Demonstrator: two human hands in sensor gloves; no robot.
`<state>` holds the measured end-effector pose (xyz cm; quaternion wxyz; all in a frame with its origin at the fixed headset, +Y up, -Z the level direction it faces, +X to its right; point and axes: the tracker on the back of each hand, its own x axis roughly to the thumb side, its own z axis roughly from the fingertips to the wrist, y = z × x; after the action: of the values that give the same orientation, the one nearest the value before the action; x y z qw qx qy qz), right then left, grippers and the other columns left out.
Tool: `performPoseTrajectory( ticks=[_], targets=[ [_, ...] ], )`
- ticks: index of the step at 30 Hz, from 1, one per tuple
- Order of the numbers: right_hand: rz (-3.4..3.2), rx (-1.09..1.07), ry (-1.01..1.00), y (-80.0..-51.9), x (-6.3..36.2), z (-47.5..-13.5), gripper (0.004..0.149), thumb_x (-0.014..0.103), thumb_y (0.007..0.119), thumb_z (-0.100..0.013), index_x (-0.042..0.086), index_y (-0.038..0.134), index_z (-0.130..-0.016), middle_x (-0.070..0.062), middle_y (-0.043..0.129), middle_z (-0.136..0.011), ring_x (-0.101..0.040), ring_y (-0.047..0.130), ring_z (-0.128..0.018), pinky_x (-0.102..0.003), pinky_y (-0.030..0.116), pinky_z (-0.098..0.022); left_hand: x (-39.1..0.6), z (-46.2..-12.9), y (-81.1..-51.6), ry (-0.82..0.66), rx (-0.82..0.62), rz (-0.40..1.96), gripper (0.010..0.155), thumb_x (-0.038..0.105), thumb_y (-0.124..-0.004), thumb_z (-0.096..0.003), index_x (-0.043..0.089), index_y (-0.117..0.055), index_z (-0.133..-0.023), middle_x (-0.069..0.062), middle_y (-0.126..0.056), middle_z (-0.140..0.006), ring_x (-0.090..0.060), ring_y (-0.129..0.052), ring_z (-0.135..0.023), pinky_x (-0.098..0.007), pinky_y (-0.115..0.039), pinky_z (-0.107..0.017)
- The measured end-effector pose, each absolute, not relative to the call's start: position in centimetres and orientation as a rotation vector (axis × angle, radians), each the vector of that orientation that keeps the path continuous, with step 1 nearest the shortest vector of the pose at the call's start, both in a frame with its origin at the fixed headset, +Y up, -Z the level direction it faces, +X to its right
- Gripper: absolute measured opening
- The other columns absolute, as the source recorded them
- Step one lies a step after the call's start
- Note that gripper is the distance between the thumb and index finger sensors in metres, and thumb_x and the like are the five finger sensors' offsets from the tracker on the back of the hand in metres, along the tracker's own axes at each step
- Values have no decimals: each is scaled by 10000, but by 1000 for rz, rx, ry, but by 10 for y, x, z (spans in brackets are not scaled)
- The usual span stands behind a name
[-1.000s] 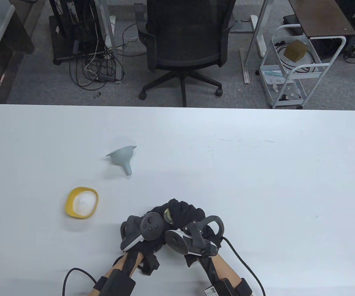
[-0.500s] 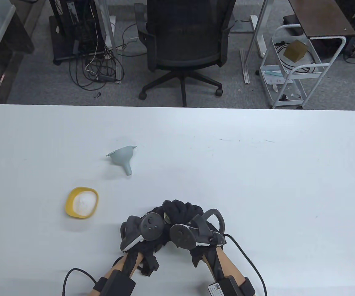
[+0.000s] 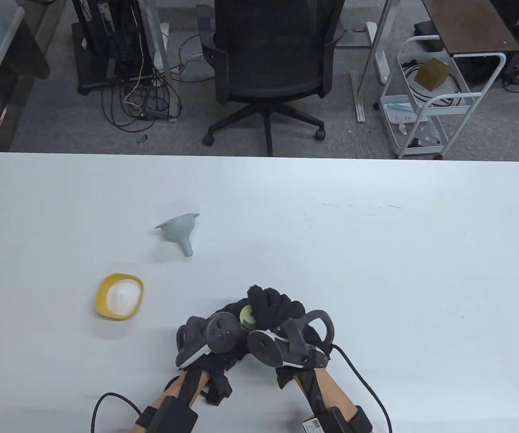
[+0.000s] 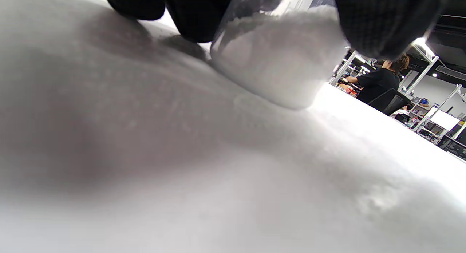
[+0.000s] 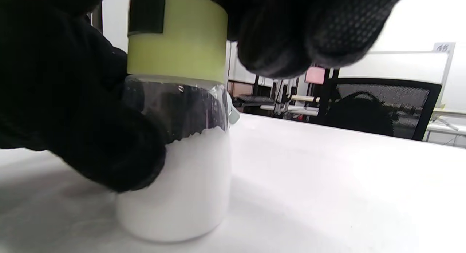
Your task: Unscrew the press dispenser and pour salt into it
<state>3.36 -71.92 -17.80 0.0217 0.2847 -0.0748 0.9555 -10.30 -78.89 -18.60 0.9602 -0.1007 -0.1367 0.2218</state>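
The press dispenser [image 3: 245, 314] stands on the table near the front edge: a clear jar [image 5: 174, 194] about half full of white salt, with a green lid [image 5: 178, 49]. My left hand [image 3: 230, 313] grips the jar body from the left; in the left wrist view the jar [image 4: 276, 63] sits between my gloved fingers. My right hand [image 3: 268, 306] curls over the lid from the right, its fingers [image 5: 291, 34] against the lid's upper edge. A yellow bowl of salt [image 3: 119, 296] sits to the left. A grey funnel [image 3: 180, 230] lies on its side further back.
The white table [image 3: 376, 270] stretches wide to the right and back. Glove cables [image 3: 358, 379] trail off the front edge. An office chair [image 3: 268, 67] and a white cart [image 3: 426, 99] stand on the floor beyond the far edge.
My right hand has turned about the lid, its tracker swinging left and back right. More of the green lid top shows now. My left hand, the bowl and the funnel have not moved.
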Motion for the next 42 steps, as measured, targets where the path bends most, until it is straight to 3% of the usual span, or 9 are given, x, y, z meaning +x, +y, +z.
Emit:
performPoseTrajectory(
  ticks=[3,7,17,29,31,33,36,40,42],
  targets=[
    [2980,836,-392,-722,30,-176,817,652,612,-549,-15,640,-1020,-206,842,-810,-253,911,-504,-428,838,-405,-103,-186,-789,-279,-205,450,1019,667,-827,-405,146,-416,-1177,-98,-634,-1159,-339,-717,-1037,-588,-613,-731],
    [2983,900,-413,-722,28,-175,763,607,657,-568,-16,650,-1010,-211,842,-812,-261,914,-516,-436,840,-417,-103,-186,-789,-280,-206,450,1019,667,-825,-405,145,-414,-1178,-99,-633,-1160,-341,-716,-1037,-589,-612,-730],
    [2856,1031,-198,-720,30,-178,712,470,710,-592,-34,572,-1076,-276,743,-977,-409,872,-716,-614,763,-568,-103,-185,-790,-284,-209,448,1018,663,-821,-410,142,-406,-1180,-105,-624,-1164,-344,-709,-1041,-591,-607,-732],
    [2777,1196,95,-720,29,-181,670,293,652,-616,-23,412,-1155,-322,537,-1151,-557,686,-957,-776,621,-629,-103,-186,-790,-284,-210,448,1016,660,-820,-413,143,-399,-1179,-105,-619,-1165,-345,-702,-1043,-590,-601,-735],
    [2803,1162,109,-718,31,-181,698,347,654,-628,-8,393,-1170,-316,520,-1168,-588,642,-980,-793,587,-634,-103,-186,-790,-284,-210,448,1017,661,-819,-412,142,-399,-1180,-103,-619,-1166,-344,-700,-1045,-593,-600,-734],
    [2871,1105,71,-715,33,-180,853,518,622,-611,-39,329,-1188,-373,453,-1179,-607,635,-974,-785,593,-633,-103,-186,-790,-284,-210,448,1018,661,-818,-412,141,-398,-1180,-105,-618,-1165,-345,-700,-1045,-592,-599,-734],
    [2974,1022,-95,-713,35,-179,952,637,583,-563,-58,367,-1178,-391,528,-1124,-544,720,-908,-721,646,-628,-103,-186,-790,-284,-210,448,1020,661,-817,-414,140,-391,-1181,-106,-611,-1168,-347,-695,-1046,-593,-596,-735],
    [2988,934,-233,-719,31,-177,873,654,556,-568,-30,529,-1109,-301,700,-988,-412,842,-737,-601,742,-576,-103,-186,-790,-284,-210,448,1022,659,-815,-417,135,-387,-1183,-109,-606,-1170,-348,-692,-1047,-592,-592,-737],
    [2967,905,-348,-722,28,-174,767,590,619,-580,-12,610,-1056,-249,776,-905,-350,883,-650,-561,781,-532,-103,-186,-790,-284,-210,448,1022,660,-814,-417,136,-386,-1183,-109,-606,-1169,-347,-691,-1048,-593,-592,-737]
  ],
)
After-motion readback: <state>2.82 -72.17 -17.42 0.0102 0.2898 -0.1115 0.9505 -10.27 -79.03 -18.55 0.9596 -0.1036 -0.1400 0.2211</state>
